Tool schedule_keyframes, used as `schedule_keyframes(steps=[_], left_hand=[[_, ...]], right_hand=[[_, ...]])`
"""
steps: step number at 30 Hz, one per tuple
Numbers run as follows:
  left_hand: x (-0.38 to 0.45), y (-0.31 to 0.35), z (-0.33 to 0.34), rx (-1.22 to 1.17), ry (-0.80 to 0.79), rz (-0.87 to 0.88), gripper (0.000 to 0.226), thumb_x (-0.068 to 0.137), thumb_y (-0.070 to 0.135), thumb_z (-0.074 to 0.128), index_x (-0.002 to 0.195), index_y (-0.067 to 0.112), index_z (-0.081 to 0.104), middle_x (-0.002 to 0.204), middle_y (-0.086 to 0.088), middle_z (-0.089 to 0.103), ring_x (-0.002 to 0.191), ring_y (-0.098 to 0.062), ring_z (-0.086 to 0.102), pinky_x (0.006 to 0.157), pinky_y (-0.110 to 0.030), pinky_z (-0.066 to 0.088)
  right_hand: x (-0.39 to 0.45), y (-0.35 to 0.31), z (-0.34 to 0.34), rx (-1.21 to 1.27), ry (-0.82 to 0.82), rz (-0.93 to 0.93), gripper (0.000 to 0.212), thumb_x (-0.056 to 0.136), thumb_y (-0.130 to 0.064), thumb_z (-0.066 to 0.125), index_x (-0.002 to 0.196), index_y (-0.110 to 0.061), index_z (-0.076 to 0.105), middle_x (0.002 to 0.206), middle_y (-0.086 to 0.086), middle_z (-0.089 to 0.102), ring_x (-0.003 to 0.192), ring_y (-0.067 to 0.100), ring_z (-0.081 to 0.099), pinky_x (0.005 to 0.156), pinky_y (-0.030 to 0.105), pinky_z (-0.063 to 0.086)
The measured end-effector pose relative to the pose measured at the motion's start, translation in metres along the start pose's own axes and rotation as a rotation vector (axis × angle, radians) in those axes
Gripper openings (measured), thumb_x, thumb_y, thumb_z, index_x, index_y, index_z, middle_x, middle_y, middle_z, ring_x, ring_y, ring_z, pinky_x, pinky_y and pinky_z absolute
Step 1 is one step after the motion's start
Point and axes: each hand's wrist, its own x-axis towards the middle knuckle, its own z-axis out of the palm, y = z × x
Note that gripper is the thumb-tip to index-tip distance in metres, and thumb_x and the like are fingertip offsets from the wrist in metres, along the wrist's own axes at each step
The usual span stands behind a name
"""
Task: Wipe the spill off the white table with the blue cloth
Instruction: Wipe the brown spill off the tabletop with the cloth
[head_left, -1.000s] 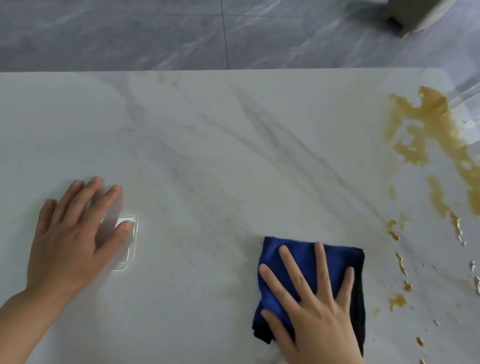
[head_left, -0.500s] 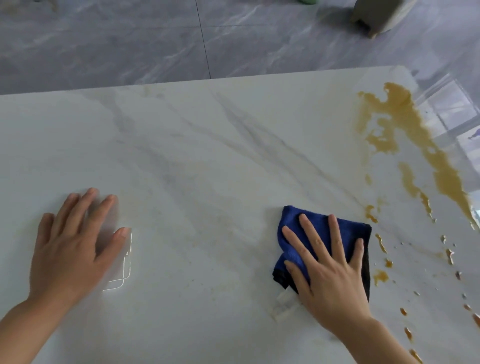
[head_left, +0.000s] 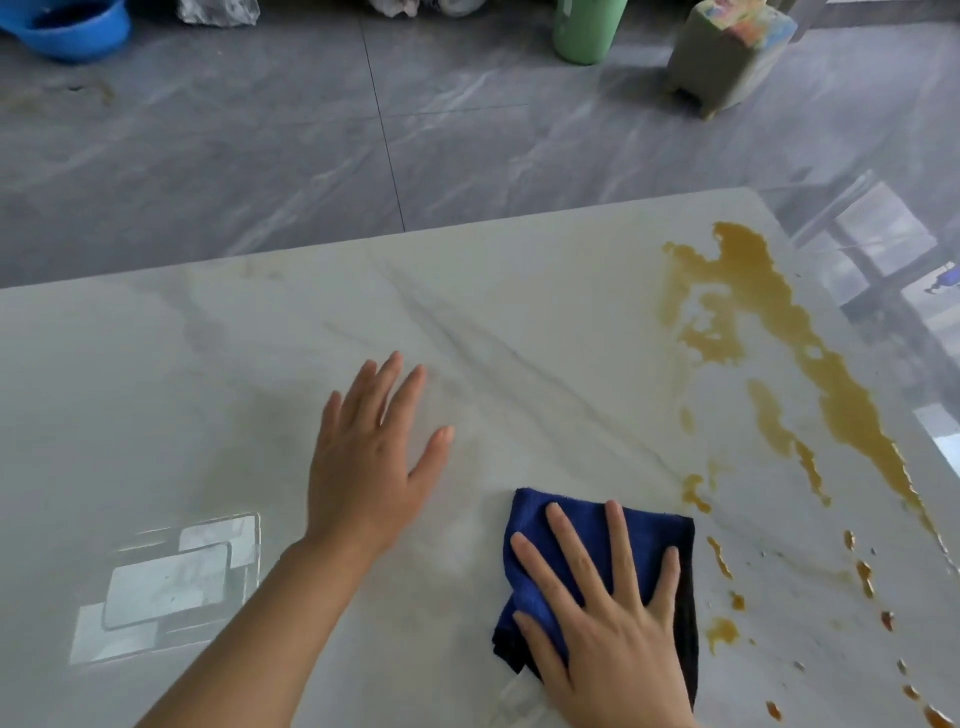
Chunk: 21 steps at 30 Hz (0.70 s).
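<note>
Pressing flat with spread fingers, your right hand (head_left: 608, 623) held the blue cloth (head_left: 582, 525) down on the white tabletop (head_left: 156, 389); the brown spill (head_left: 831, 384) lay just beyond and right of it, while your left hand (head_left: 369, 462) stayed open alongside

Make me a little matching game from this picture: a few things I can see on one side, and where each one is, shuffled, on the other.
Things:
1. blue cloth
2. spill
3. left hand
4. green container

Places:
A. on the grey floor beyond the table
B. under the right hand
C. flat on bare tabletop, holding nothing
D. along the table's right side

Pairs: 1-B, 2-D, 3-C, 4-A
</note>
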Motion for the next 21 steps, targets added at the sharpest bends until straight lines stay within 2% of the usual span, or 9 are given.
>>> schedule_keyframes(steps=[2, 5, 9, 11, 14, 17, 21], left_hand=[[0.019, 0.016, 0.015, 0.015, -0.032, -0.007, 0.067, 0.086, 0.056, 0.024, 0.141, 0.02, 0.036, 0.154, -0.003, 0.027, 0.144, -0.023, 0.02, 0.115, -0.044, 0.016], [0.043, 0.036, 0.035, 0.049, -0.053, -0.004, 0.064, 0.087, 0.057, 0.025, 0.144, 0.026, 0.03, 0.156, 0.002, 0.021, 0.145, -0.021, 0.014, 0.116, -0.041, 0.01], [0.068, 0.058, 0.049, 0.117, -0.095, 0.026, 0.072, 0.082, 0.062, 0.011, 0.145, 0.03, 0.026, 0.157, 0.003, 0.018, 0.146, -0.02, 0.011, 0.116, -0.042, 0.009], [0.075, 0.063, 0.053, 0.16, -0.126, 0.025, 0.073, 0.081, 0.062, 0.008, 0.145, 0.032, 0.024, 0.157, 0.004, 0.016, 0.146, -0.019, 0.009, 0.117, -0.043, 0.009], [0.077, 0.064, 0.056, 0.204, -0.132, 0.012, 0.07, 0.082, 0.061, 0.009, 0.145, 0.033, 0.024, 0.157, 0.004, 0.017, 0.146, -0.018, 0.009, 0.117, -0.043, 0.008], [0.075, 0.064, 0.054, 0.214, -0.135, 0.018, 0.066, 0.085, 0.058, 0.016, 0.142, 0.03, 0.032, 0.154, 0.001, 0.025, 0.145, -0.021, 0.017, 0.115, -0.045, 0.014], [0.075, 0.066, 0.052, 0.23, -0.137, 0.026, 0.062, 0.086, 0.054, 0.024, 0.139, 0.026, 0.041, 0.149, -0.003, 0.036, 0.14, -0.026, 0.03, 0.112, -0.05, 0.024]], right_hand=[[0.004, 0.003, 0.002, -0.011, 0.037, -0.031, 0.054, 0.09, -0.061, 0.012, 0.133, -0.043, 0.039, 0.147, -0.006, 0.038, 0.137, 0.038, 0.021, 0.094, 0.071, 0.023], [0.011, 0.009, 0.006, -0.05, 0.103, -0.072, 0.052, 0.086, -0.066, 0.025, 0.13, -0.043, 0.041, 0.142, -0.006, 0.036, 0.135, 0.035, 0.016, 0.091, 0.07, 0.021], [0.014, 0.014, 0.014, -0.055, 0.17, -0.089, 0.05, 0.09, -0.064, 0.016, 0.13, -0.046, 0.04, 0.143, -0.007, 0.034, 0.138, 0.035, 0.013, 0.093, 0.07, 0.019], [0.014, 0.014, 0.016, -0.057, 0.2, -0.082, 0.046, 0.088, -0.065, 0.027, 0.129, -0.05, 0.04, 0.141, -0.008, 0.038, 0.135, 0.032, 0.018, 0.092, 0.071, 0.021], [0.014, 0.013, 0.019, -0.074, 0.228, -0.085, 0.063, 0.075, -0.066, 0.049, 0.134, -0.052, 0.034, 0.143, -0.01, 0.036, 0.136, 0.032, 0.018, 0.098, 0.072, 0.013], [0.019, 0.019, 0.021, -0.052, 0.255, -0.122, 0.06, 0.08, -0.064, 0.042, 0.136, -0.051, 0.03, 0.147, -0.01, 0.033, 0.139, 0.033, 0.015, 0.098, 0.072, 0.013], [0.044, 0.041, 0.009, 0.008, 0.248, -0.193, 0.05, 0.086, -0.063, 0.034, 0.133, -0.048, 0.038, 0.144, -0.009, 0.041, 0.134, 0.036, 0.026, 0.098, 0.068, 0.021]])
